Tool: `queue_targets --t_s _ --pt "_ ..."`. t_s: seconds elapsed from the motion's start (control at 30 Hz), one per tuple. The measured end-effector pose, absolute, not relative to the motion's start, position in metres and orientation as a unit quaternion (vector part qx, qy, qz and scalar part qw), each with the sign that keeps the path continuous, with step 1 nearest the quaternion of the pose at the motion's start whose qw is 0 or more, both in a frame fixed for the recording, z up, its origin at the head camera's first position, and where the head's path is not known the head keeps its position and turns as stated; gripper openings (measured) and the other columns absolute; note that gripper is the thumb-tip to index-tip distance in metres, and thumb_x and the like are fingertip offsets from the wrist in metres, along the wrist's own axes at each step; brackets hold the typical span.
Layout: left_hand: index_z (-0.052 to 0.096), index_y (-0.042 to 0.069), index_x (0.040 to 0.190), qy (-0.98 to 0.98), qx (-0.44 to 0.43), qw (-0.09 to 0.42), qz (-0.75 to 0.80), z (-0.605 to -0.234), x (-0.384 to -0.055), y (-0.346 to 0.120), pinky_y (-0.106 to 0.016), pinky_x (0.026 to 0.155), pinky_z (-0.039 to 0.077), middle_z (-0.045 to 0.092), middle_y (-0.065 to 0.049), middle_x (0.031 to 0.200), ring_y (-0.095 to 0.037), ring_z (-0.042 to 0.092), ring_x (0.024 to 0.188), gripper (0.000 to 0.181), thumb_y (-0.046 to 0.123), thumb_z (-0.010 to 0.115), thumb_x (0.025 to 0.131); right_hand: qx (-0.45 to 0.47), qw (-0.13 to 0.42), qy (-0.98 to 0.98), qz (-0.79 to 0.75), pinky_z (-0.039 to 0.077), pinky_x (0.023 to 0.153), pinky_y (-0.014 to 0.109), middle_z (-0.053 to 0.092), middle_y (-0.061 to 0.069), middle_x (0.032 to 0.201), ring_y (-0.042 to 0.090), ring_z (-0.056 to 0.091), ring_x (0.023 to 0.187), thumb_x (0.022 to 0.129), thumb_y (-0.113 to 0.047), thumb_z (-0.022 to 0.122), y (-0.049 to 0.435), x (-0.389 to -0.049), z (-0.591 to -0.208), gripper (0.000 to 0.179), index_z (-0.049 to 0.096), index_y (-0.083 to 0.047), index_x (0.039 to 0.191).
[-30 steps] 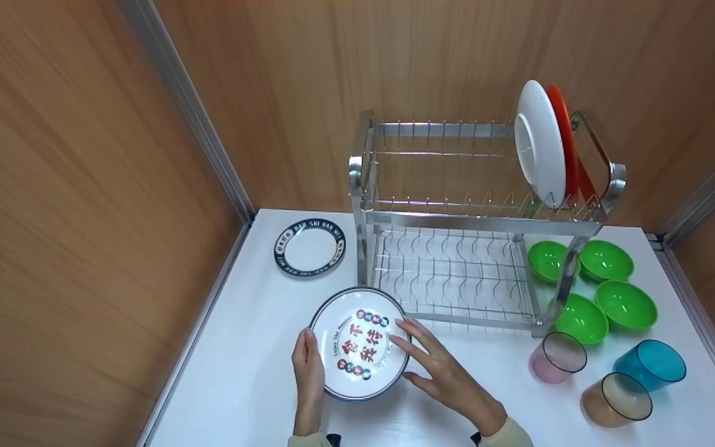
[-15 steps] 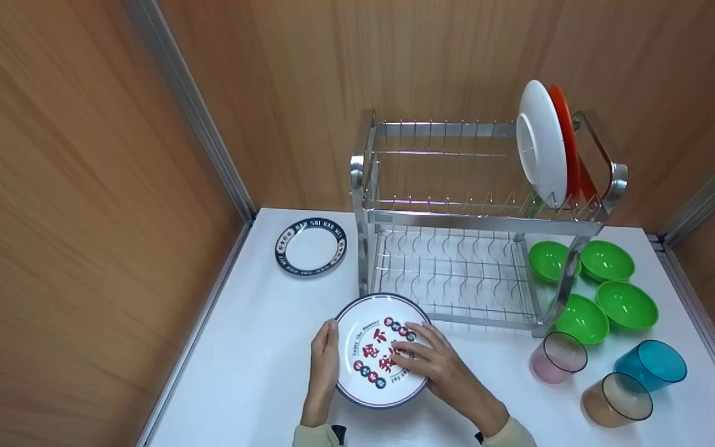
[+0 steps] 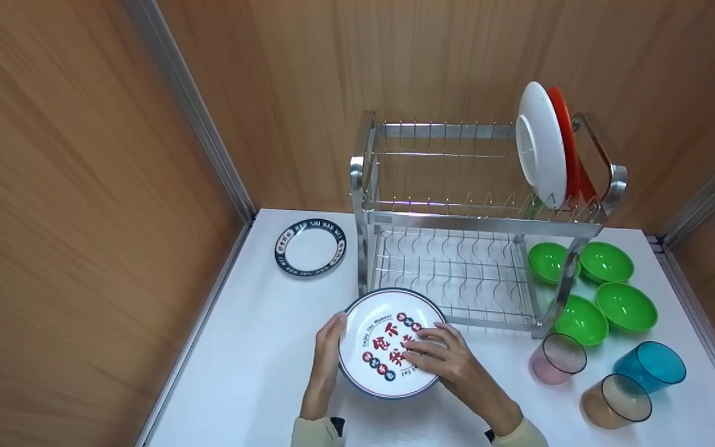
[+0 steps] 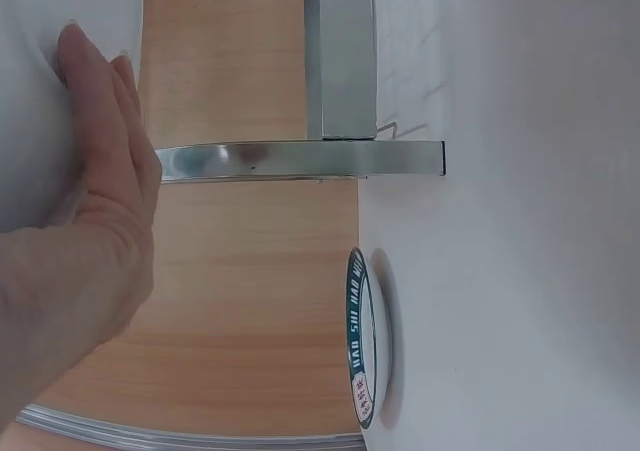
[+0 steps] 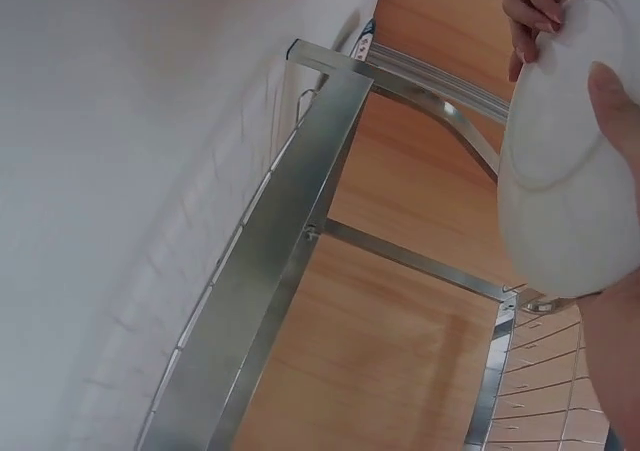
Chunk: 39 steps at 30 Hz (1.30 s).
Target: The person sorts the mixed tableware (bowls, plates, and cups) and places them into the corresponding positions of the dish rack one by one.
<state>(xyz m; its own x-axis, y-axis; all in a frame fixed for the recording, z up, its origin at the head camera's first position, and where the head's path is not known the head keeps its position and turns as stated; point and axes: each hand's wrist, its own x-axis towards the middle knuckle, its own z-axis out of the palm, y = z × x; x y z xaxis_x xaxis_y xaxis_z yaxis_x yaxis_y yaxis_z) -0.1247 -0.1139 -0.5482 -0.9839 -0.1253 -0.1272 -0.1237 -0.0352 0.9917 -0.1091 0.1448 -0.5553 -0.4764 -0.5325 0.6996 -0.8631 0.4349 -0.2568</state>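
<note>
Both hands hold a white plate (image 3: pixel 357 354) with a blue rim and red lettering, face up in front of the rack in the head view. My left hand (image 3: pixel 326 357) grips its left edge; in the left wrist view the fingers (image 4: pixel 105 121) lie along the white underside. At the right edge my right hand (image 3: pixel 460 366) spreads its fingertips over the printed face. Its thumb (image 5: pixel 612 96) presses the plate's underside (image 5: pixel 560 221) in the right wrist view. The plate is raised above the white table (image 3: pixel 239 354).
A two-tier metal dish rack (image 3: pixel 444 220) stands behind, with a white plate (image 3: pixel 544 149) and a red plate (image 3: pixel 565 143) upright at its right. A dark-rimmed plate (image 3: pixel 311 248) lies left. Several green bowls (image 3: pixel 627 305) and pink (image 3: pixel 556 360), blue (image 3: pixel 649 366) and amber (image 3: pixel 615 402) cups stand right.
The plate and left hand have moved to the right. The right hand's fingers have come further over the plate's face and now hold it. The rack and other dishes stay put.
</note>
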Motion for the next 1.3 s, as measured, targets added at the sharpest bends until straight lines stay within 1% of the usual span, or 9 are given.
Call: queue_targets --t_s 0.2,0.27,0.4,0.53,0.6,0.8,0.93,1.13,1.3 --pt "0.047 -0.008 0.147 -0.683 0.032 -0.010 -0.730 -0.541 -0.127 -0.118 -0.047 0.123 0.024 0.051 -0.022 0.151 -0.037 0.037 0.147 0.050 0.026 0.040 0.111 0.434 0.267 -0.791 0.337 0.030 0.117 0.039 0.071 -0.005 0.127 0.024 0.062 0.117 0.081 -0.006 0.080 0.150 -0.109 -0.550 0.049 0.074 -0.020 0.128" --pt "0.046 -0.008 0.147 -0.686 0.023 -0.005 -0.728 -0.539 -0.129 -0.118 -0.046 0.123 0.024 0.050 -0.022 0.151 -0.037 0.037 0.147 0.052 0.028 0.040 0.111 0.436 0.270 -0.788 0.341 0.030 0.117 0.039 0.071 -0.005 0.127 0.024 0.062 0.116 0.086 -0.010 0.075 0.150 -0.110 -0.548 0.043 0.074 -0.019 0.128" --pt "0.052 -0.008 0.143 -0.691 0.002 0.012 -0.723 -0.537 -0.132 -0.118 -0.045 0.122 0.027 0.057 -0.022 0.144 -0.035 0.044 0.144 0.051 0.030 0.040 0.111 0.438 0.278 -0.780 0.350 0.033 0.113 0.039 0.072 -0.003 0.125 0.025 0.062 0.114 0.097 -0.022 0.065 0.151 -0.111 -0.546 0.031 0.075 -0.017 0.126" --pt "0.058 -0.006 0.137 -0.707 -0.020 0.028 -0.706 -0.535 -0.135 -0.119 -0.044 0.120 0.033 0.065 -0.019 0.133 -0.032 0.053 0.136 0.048 0.030 0.039 0.111 0.440 0.283 -0.773 0.359 0.036 0.106 0.035 0.073 -0.001 0.124 0.025 0.062 0.111 0.104 -0.027 0.057 0.153 -0.112 -0.544 0.030 0.075 -0.015 0.125" --pt "0.060 -0.005 0.134 -0.713 -0.024 0.032 -0.700 -0.534 -0.137 -0.120 -0.045 0.118 0.036 0.067 -0.017 0.128 -0.031 0.056 0.132 0.048 0.031 0.039 0.112 0.439 0.283 -0.773 0.359 0.036 0.106 0.031 0.073 -0.001 0.124 0.025 0.062 0.111 0.105 -0.028 0.055 0.153 -0.111 -0.543 0.031 0.075 -0.015 0.126" --pt "0.058 -0.005 0.138 -0.710 -0.044 0.033 -0.702 -0.532 -0.140 -0.120 -0.047 0.118 0.035 0.064 -0.018 0.136 -0.032 0.053 0.136 0.052 0.036 0.038 0.112 0.433 0.284 -0.774 0.366 0.037 0.109 0.026 0.073 0.001 0.124 0.024 0.062 0.111 0.106 -0.028 0.056 0.156 -0.110 -0.538 0.031 0.075 -0.013 0.125" --pt "0.059 -0.003 0.139 -0.726 -0.049 0.037 -0.684 -0.530 -0.144 -0.119 -0.045 0.109 0.045 0.065 -0.016 0.135 -0.030 0.058 0.129 0.051 0.036 0.036 0.113 0.416 0.281 -0.777 0.379 0.037 0.110 0.021 0.073 0.001 0.123 0.024 0.062 0.112 0.105 -0.028 0.057 0.158 -0.108 -0.535 0.030 0.075 -0.014 0.126" --pt "0.065 -0.001 0.129 -0.742 -0.047 0.069 -0.665 -0.528 -0.154 -0.120 -0.037 0.093 0.055 0.071 -0.011 0.112 -0.022 0.066 0.103 0.041 0.029 0.042 0.112 0.400 0.291 -0.765 0.411 0.043 0.108 0.021 0.074 0.006 0.121 0.026 0.062 0.111 0.104 -0.024 0.060 0.161 -0.108 -0.527 0.029 0.075 -0.010 0.124" --pt "0.070 0.001 0.119 -0.762 -0.007 0.116 -0.637 -0.534 -0.166 -0.119 -0.032 0.086 0.057 0.072 -0.006 0.098 -0.018 0.067 0.094 0.034 0.028 0.049 0.111 0.383 0.301 -0.759 0.432 0.046 0.104 0.019 0.074 0.008 0.118 0.026 0.062 0.111 0.104 -0.024 0.061 0.164 -0.108 -0.519 0.029 0.076 -0.007 0.120"
